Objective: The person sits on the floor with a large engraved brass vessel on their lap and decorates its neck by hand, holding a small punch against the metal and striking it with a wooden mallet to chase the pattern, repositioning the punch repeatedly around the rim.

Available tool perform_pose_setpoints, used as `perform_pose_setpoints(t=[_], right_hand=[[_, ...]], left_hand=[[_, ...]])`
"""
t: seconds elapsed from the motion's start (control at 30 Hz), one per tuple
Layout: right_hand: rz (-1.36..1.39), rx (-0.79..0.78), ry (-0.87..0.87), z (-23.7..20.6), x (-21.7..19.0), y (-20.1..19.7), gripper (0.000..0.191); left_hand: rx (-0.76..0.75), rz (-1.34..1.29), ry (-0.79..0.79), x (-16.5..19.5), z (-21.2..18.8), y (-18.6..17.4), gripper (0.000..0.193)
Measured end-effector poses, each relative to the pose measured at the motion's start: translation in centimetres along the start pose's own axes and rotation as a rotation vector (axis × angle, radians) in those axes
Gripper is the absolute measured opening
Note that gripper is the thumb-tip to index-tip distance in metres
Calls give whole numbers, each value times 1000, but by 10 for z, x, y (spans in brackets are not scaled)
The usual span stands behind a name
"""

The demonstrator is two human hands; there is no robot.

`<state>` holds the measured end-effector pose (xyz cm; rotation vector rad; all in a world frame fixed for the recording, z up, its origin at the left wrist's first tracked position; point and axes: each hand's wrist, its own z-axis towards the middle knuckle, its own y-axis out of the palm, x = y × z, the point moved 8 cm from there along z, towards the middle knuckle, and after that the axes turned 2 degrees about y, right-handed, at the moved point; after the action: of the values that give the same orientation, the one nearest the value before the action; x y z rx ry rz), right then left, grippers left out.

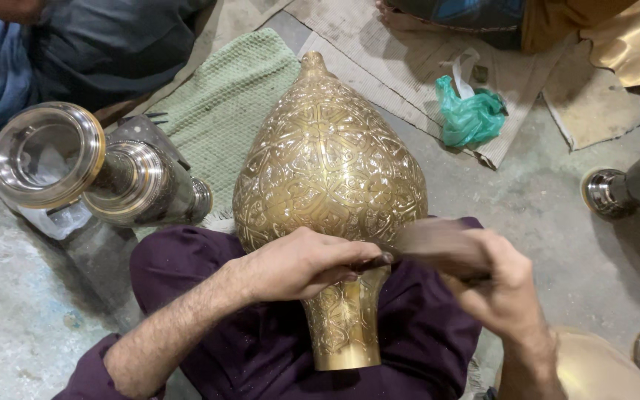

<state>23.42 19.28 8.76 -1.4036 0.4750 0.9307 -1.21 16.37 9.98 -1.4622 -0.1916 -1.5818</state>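
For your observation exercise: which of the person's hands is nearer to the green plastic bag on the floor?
Right. The right hand is below the green plastic bag, on the same side of the brass vase; the left hand rests on the vase's neck, farther away.

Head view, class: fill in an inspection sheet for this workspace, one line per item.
Surface: bare concrete floor with a green mat and cardboard sheets.
Job's things: engraved brass vessel lying across the person's lap; blurred tool at its neck.
Clutter: green plastic bag; silvery metal stand lying on its side.
Hands: left hand rests on the vessel's neck; right hand grips the tool.
Cables: nothing seen.
Surroundings: other metal pieces at right; another person's clothing at top.
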Motion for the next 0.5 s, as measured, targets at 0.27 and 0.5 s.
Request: perform_pose_setpoints(t=[0.27, 0.5], right_hand=[[-141, 216, -140, -42, 14, 14, 31], [-250, 507, -253, -100, 10, 41, 43]], left_hand=[[-296, 122, 82, -3, 20, 18, 42], [-707, 308, -42, -14, 33, 45, 45]])
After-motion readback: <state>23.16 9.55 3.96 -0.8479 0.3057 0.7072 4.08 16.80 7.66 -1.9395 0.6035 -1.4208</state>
